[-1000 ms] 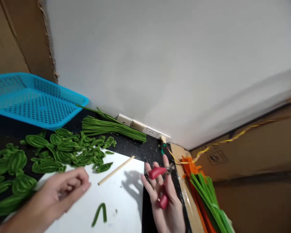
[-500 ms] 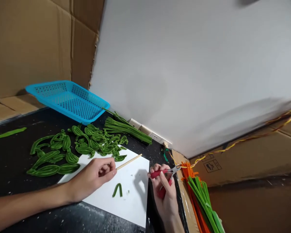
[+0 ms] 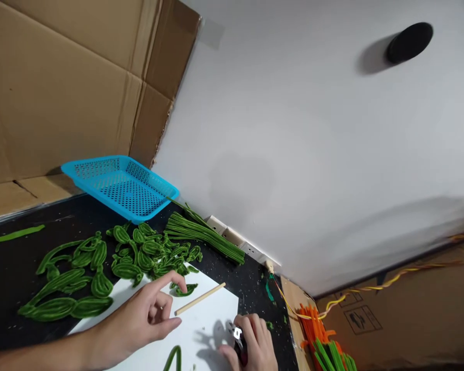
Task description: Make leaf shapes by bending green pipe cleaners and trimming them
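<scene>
While a bent, fuzzy green strip lies on the flat white sheet at the near edge of the view, the right hand is just to its right, fingers curled closed around a pair of metal-headed pliers. Their head points up at the sheet's right edge; the grips are mostly hidden. To the right, bright orange strips stand beside flat green strips.

The left hand hovers over the sheet's left part, thumb and forefinger wide apart, the others curled, with nothing visibly held. Just beside its fingertips, a thin, pale wooden stick lies slantwise on the sheet.

Farther left, striped, fuzzy green leaf-shaped pieces spread over the speckled black bench, some overlapping the sheet's far edge. Beyond them, a bundle of long green stems lies beside a white power strip, and a shallow blue perforated plastic basket sits at far left, before a brown cardboard panel.
</scene>
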